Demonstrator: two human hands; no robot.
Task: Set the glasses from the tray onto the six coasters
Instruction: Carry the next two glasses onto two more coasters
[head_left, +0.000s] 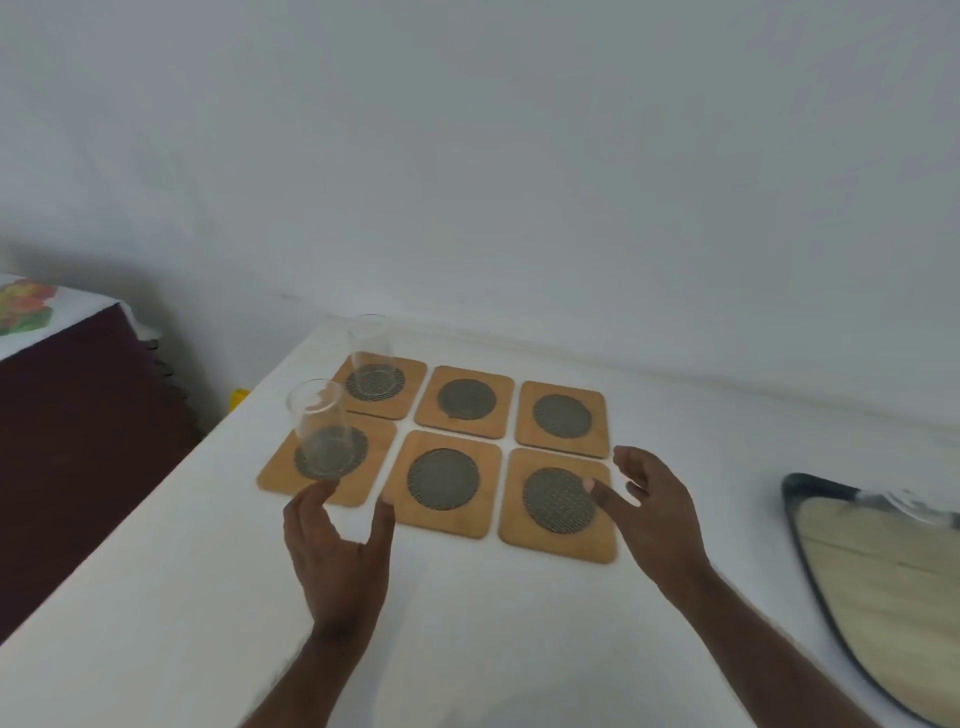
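Note:
Six wooden coasters with grey mesh discs lie in two rows of three on the white table (493, 623). A clear glass (370, 358) stands on the far left coaster (410, 387). Another clear glass (322, 436) stands on the near left coaster (280, 470). My left hand (337, 551) hovers open just in front of that near glass, fingers apart, holding nothing. Over the right edge of the near right coaster (558, 501), my right hand (657, 512) is open and empty too. The wooden tray (883, 582) with a dark rim lies at the right edge; a blurred glass (919, 506) shows at its far end.
The other coasters (465, 400), (563, 418), (441, 480) are bare. A white wall rises right behind the table. To the left, past the table edge, stands a dark cabinet (78, 441) with a flowered cloth on top, and a small yellow object (239, 399) sits in the gap.

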